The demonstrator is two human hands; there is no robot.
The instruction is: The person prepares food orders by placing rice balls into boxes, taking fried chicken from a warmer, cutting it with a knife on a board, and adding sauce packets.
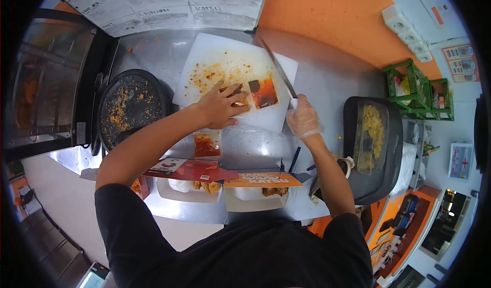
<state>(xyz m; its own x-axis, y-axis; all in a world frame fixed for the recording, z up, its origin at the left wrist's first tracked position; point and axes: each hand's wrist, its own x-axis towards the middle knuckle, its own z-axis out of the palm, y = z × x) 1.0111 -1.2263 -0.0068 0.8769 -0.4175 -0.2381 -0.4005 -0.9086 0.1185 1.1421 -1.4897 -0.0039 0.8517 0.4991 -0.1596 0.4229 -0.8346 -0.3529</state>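
Note:
My left hand [223,105], bare, lies with spread fingers on a dark sauce sachet on the white cutting board [234,54]. Beside its fingertips is another clear sachet [264,93] with red and dark sauce. In a clear plastic glove, my right hand [303,117] grips the white handle of a long knife [282,73], whose blade points up and away over the board's right part. Crumbs are scattered across the board. Nearer to me, a sachet of red sauce [207,145] lies on the steel counter below the board.
A round black pan [132,107] with crumbs stands at left beside a glass-fronted cabinet [50,81]. Open food boxes [255,199] line the near edge, with pens [294,159] behind. At right are a black tray [351,134] holding a clear container [371,138] of yellow food and green baskets [408,81].

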